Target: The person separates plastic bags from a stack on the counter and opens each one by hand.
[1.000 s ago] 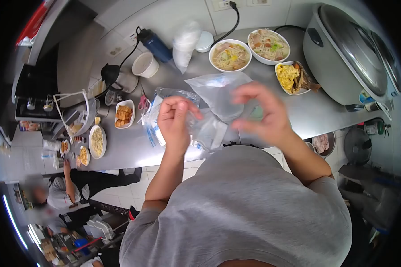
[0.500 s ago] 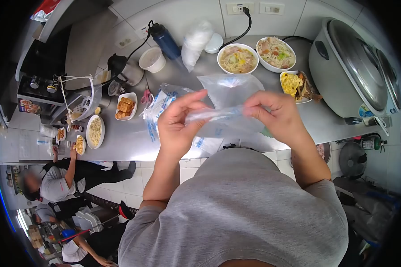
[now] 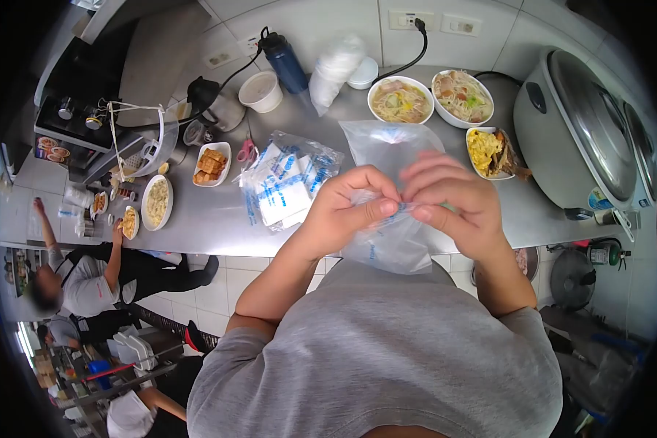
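A clear plastic bag (image 3: 394, 248) with faint blue print is gathered between my hands over the counter edge. My left hand (image 3: 354, 208) pinches the gathered middle of it between thumb and forefinger. Close beside it, my right hand (image 3: 456, 201) has its thumb and forefinger at the same bunched spot, while its upper fingers are smeared by motion. The bag spreads out above the hands and hangs below them. To the left, a pile of plastic packets with blue print (image 3: 288, 186) lies on the steel counter (image 3: 328, 139).
Two noodle soup bowls (image 3: 401, 101) (image 3: 462, 98) and a dish with egg (image 3: 487, 152) stand behind right, beside a large cooker (image 3: 569, 131). Left are a tofu-like dish (image 3: 212, 164), scissors (image 3: 247, 151) and a kettle (image 3: 223, 109). Co-workers (image 3: 91, 285) stand farther left.
My hands have come together and lower, bunching the bag that was stretched sideways between them. The bag's lower part now hangs over the counter edge. My head view has shifted slightly.
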Available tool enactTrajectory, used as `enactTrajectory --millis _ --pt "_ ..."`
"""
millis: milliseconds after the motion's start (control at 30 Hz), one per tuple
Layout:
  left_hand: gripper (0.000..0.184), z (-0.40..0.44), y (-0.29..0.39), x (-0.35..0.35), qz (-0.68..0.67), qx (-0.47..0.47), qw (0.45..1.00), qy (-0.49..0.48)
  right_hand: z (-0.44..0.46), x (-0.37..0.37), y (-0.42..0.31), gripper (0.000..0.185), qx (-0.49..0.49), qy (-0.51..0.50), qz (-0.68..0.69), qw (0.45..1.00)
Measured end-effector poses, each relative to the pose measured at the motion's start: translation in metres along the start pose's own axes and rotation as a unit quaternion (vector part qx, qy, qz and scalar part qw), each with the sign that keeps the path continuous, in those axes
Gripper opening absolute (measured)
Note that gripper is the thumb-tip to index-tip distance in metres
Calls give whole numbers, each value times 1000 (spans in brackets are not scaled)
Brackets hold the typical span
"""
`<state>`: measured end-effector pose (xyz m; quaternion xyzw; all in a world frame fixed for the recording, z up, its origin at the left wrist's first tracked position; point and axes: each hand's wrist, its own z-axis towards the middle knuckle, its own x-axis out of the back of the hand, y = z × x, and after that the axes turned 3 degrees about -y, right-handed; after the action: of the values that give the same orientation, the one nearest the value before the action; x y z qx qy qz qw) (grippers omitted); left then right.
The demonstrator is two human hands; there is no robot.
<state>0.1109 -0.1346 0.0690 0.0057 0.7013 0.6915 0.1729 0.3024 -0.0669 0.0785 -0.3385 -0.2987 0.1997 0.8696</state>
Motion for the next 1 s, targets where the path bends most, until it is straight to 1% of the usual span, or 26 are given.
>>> enactTrajectory --millis 33,67,100,133,167,200,233,267,300,367,400,467,500,533,567,600,633,667,733,767,833,900,967,1000 --pt "14 0 -4 1 -24 -1 1000 -15 -6 -6 6 14 -34 11 126 991" --pt "16 1 -10 2 -48 -3 998 -31 -10 -10 11 15 -67 23 249 966" --pt "18 3 -15 3 -72 -4 996 -48 -13 -8 12 16 -131 31 350 927" --pt "18 4 -18 6 -68 0 997 -44 -16 -5 14 18 -191 39 445 874" --pt "18 5 -20 11 -66 3 997 -40 -18 -2 16 19 -248 47 534 807" --pt "18 7 -21 15 -63 5 997 -35 -20 -1 20 20 -256 50 549 794" --pt "18 9 -22 20 -177 -13 982 -66 -22 0 25 21 -262 53 564 781" --pt "17 14 -21 25 -288 -30 952 -96 -20 2 27 22 -268 57 579 768" --pt "17 18 -18 29 -395 -44 909 -124 -16 5 27 22 -276 87 585 758" --pt "16 25 -1 36 -349 2 937 -15 -3 10 28 21 -292 147 597 733" --pt "16 30 5 38 -323 24 945 40 3 13 41 21 -312 163 584 732" --pt "12 52 -17 51 -333 92 926 155 9 12 80 21 -349 192 555 730" --pt "10 62 -37 61 -333 124 911 209 8 0 91 19 -398 216 508 732" --pt "8 62 -68 75 -308 146 917 206 4 -13 108 18 -444 240 459 731" --pt "9 61 -113 93 -283 166 923 202 -15 -30 146 17 -445 271 492 697" --pt "7 63 -181 123 -296 191 915 195 -36 -47 187 18 -446 300 524 661" --pt "7 64 -227 140 -310 217 906 189 -55 -56 209 20 -527 286 437 671" --pt "8 61 -227 129 -261 217 919 199 -70 -66 220 15 -547 252 399 691" --pt "9 52 -210 101 -163 219 936 221 -72 -69 208 11 -557 280 313 716" --pt "12 50 -197 95 -102 171 949 246 -69 -67 199 10 -562 290 268 726" --pt "17 41 -163 87 20 75 952 296 -66 -53 179 10 -496 373 202 758" --pt "23 27 -119 81 66 -17 966 249 -54 -32 134 12 -322 414 181 832" --pt "28 13 -82 61 109 -95 969 201 -36 -16 71 17 -242 337 211 885" --pt "30 10 -64 48 130 -135 967 175 -28 -16 47 22 -204 257 229 916"
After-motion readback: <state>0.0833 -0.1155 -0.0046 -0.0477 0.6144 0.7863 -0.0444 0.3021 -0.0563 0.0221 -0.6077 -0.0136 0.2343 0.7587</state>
